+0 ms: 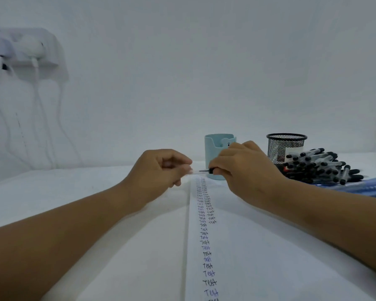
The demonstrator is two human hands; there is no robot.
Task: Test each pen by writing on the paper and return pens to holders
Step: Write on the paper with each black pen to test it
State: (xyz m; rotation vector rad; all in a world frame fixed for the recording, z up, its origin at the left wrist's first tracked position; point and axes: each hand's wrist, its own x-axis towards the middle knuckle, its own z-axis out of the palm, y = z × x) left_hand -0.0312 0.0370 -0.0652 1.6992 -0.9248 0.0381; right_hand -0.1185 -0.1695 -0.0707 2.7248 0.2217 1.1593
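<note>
Both hands meet above the far end of the paper [237, 246], which lies on the white surface [96, 203] and carries two columns of the handwritten word "Test" in black and blue ink.

The right hand [245, 168] has its fingers curled round the black end of a pen [205, 170], gripping it directly in front of the light blue holder [214, 148]. The pen lies roughly level and points away from the holder. The left hand [161, 168] has its fingers curled, with thumb and fingertips pinching a pale, blurred part at the pen's other end; whether this part is the cap or the clear barrel cannot be told.

The light blue holder stands at the far end of the paper. The black mesh holder [285, 146] stands to the right of the blue holder, apart from it. A pile of black-capped pens [321, 168] lies in front of and to the right of the mesh holder. A group of blue pens [365, 187] lies on the near side of that pile.

A white wall socket [24, 48] with hanging cables is mounted well to the left of the blue holder.
</note>
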